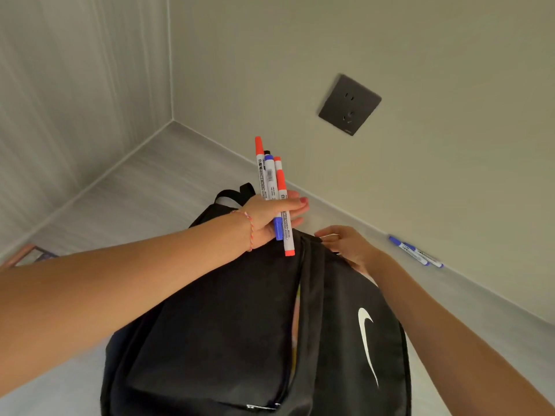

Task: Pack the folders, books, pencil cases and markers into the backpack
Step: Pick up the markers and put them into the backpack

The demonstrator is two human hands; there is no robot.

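Clamped in the left hand (270, 217): a bunch of red- and blue-capped whiteboard markers (274, 193), above the black fabric backpack (234, 325). Right hand (345, 244) pinching its open top edge. Next, seemingly: dropping them inside. Two blue-capped loose markers (416, 252) left on the grey counter (144, 187). Contents mostly hidden.

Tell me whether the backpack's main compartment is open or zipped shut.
Open. A long gap runs down the backpack beside the right hand holding its top edge, with something pale and yellow showing inside.
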